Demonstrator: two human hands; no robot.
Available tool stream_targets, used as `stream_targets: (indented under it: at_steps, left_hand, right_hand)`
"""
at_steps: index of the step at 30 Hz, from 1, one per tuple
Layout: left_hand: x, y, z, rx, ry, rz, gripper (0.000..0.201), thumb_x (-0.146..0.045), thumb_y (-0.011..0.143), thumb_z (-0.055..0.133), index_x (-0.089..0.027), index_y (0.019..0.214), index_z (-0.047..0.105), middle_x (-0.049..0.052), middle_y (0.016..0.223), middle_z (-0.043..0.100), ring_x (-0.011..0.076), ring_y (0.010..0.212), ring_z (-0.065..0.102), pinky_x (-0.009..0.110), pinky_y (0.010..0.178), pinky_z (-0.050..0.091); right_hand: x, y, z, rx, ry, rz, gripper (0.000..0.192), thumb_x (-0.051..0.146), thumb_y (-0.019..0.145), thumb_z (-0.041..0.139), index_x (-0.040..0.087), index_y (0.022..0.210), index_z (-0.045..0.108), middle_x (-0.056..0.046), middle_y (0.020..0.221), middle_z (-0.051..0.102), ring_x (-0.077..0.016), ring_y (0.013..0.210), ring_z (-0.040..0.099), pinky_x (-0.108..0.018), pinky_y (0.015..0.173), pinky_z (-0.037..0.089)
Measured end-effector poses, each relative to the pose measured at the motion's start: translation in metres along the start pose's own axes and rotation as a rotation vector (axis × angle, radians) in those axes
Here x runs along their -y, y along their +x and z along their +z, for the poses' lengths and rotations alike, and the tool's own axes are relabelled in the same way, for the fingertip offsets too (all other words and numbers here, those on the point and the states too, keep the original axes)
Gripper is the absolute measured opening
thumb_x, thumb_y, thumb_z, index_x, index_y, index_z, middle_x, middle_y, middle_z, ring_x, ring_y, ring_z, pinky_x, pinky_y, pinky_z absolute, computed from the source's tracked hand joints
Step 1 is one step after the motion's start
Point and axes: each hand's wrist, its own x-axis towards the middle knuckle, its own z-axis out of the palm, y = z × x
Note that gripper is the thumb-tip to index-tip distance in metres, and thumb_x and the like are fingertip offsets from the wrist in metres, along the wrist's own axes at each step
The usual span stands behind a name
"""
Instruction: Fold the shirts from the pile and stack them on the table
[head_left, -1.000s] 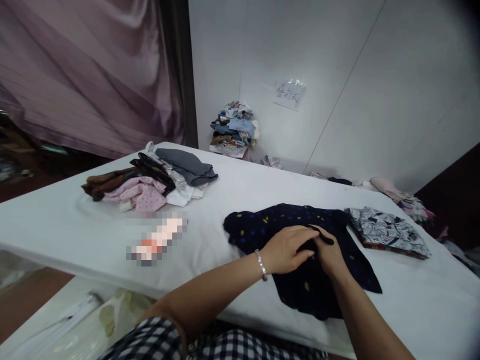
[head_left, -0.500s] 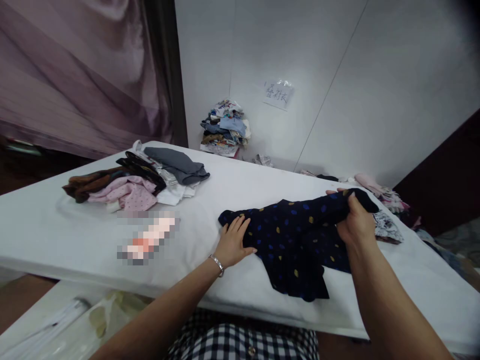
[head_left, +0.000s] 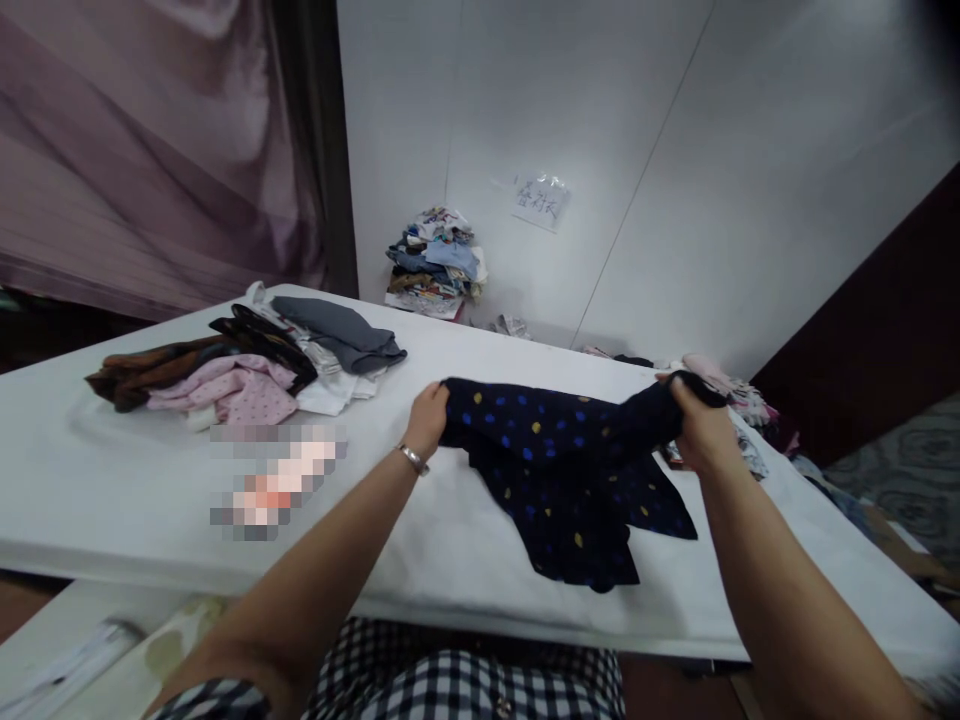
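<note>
A dark navy garment with blue and yellow dots (head_left: 559,460) is held up off the white table (head_left: 112,480), stretched between both hands, its lower part draped on the tabletop. My left hand (head_left: 427,418), with a silver bracelet at the wrist, grips the garment's left end. My right hand (head_left: 694,425) grips its right end, bunched in the fist. A black-and-white patterned cloth (head_left: 750,452) lies mostly hidden behind my right hand.
A loose pile of clothes (head_left: 247,365) in brown, pink, black, white and grey lies at the table's left. A blurred pinkish patch (head_left: 274,480) sits in front of it. A stack of folded clothes (head_left: 435,262) stands by the far wall, more clothes (head_left: 720,385) at the right.
Both hands moved apart and lifted the dotted garment. My left hand went from lying flat on it to gripping its left end; my right hand kept its hold on the right end.
</note>
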Motion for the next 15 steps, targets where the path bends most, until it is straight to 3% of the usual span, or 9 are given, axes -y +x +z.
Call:
stream_targets:
  at_steps: [2, 3, 6, 8, 11, 13, 15]
  left_hand:
    - [-0.032, 0.014, -0.002, -0.058, -0.112, 0.054, 0.025, -0.036, 0.084, 0.04, -0.02, 0.068, 0.05, -0.002, 0.064, 0.052, 0.0142, 0.063, 0.047, 0.026, 0.06, 0.04]
    - [-0.048, 0.018, -0.001, -0.032, -0.156, 0.101, 0.024, -0.037, 0.082, 0.044, -0.019, 0.067, 0.05, -0.003, 0.062, 0.05, 0.0132, 0.061, 0.046, 0.025, 0.059, 0.038]
    - [-0.091, 0.02, 0.019, 0.245, -0.136, 0.311, 0.024, -0.037, 0.078, 0.051, -0.018, 0.065, 0.055, -0.004, 0.06, 0.05, 0.0117, 0.06, 0.045, 0.024, 0.059, 0.038]
    - [-0.109, 0.017, 0.038, 0.431, -0.06, 0.453, 0.024, -0.036, 0.078, 0.053, -0.016, 0.066, 0.059, -0.003, 0.061, 0.054, 0.0118, 0.062, 0.048, 0.025, 0.062, 0.039]
    - [-0.114, 0.015, 0.059, 0.517, -0.077, 0.48, 0.02, -0.034, 0.076, 0.058, -0.015, 0.072, 0.064, 0.0, 0.068, 0.061, 0.013, 0.067, 0.053, 0.027, 0.068, 0.043]
    - [-0.102, 0.017, 0.062, 0.47, -0.218, 0.362, 0.027, -0.038, 0.077, 0.061, -0.015, 0.09, 0.066, 0.003, 0.079, 0.066, 0.015, 0.077, 0.059, 0.03, 0.076, 0.047]
    - [-0.078, 0.014, 0.059, 0.415, -0.354, 0.228, 0.048, -0.045, 0.079, 0.062, -0.015, 0.116, 0.059, 0.009, 0.103, 0.067, 0.019, 0.095, 0.061, 0.035, 0.088, 0.047]
  right_hand:
    - [-0.003, -0.008, 0.008, 0.155, -0.138, 0.051, 0.031, 0.043, 0.071, 0.074, 0.019, 0.089, 0.072, -0.005, 0.089, 0.073, -0.0216, 0.089, 0.066, -0.038, 0.084, 0.051]
    - [-0.002, -0.012, 0.016, 0.256, -0.2, 0.069, 0.032, 0.042, 0.07, 0.075, 0.019, 0.092, 0.073, -0.005, 0.092, 0.073, -0.022, 0.092, 0.065, -0.038, 0.087, 0.05]
    - [0.003, -0.022, 0.051, 0.51, -0.291, 0.076, 0.047, 0.039, 0.069, 0.076, 0.023, 0.112, 0.069, -0.003, 0.102, 0.072, -0.0225, 0.1, 0.064, -0.04, 0.093, 0.048]
    - [0.005, -0.025, 0.076, 0.605, -0.245, 0.063, 0.057, 0.036, 0.066, 0.078, 0.025, 0.12, 0.064, -0.002, 0.11, 0.071, -0.0224, 0.106, 0.062, -0.041, 0.098, 0.046]
    - [0.0, -0.024, 0.103, 0.716, -0.121, 0.194, 0.047, 0.036, 0.064, 0.08, 0.018, 0.106, 0.069, -0.004, 0.1, 0.073, -0.0229, 0.095, 0.066, -0.042, 0.093, 0.05]
    - [-0.003, -0.021, 0.11, 0.707, -0.046, 0.335, 0.039, 0.041, 0.065, 0.079, 0.016, 0.094, 0.07, -0.003, 0.084, 0.074, -0.0214, 0.078, 0.068, -0.04, 0.081, 0.055]
    - [-0.003, -0.016, 0.112, 0.622, 0.024, 0.398, 0.038, 0.043, 0.065, 0.079, 0.017, 0.091, 0.069, -0.002, 0.076, 0.073, -0.0188, 0.068, 0.067, -0.036, 0.072, 0.056]
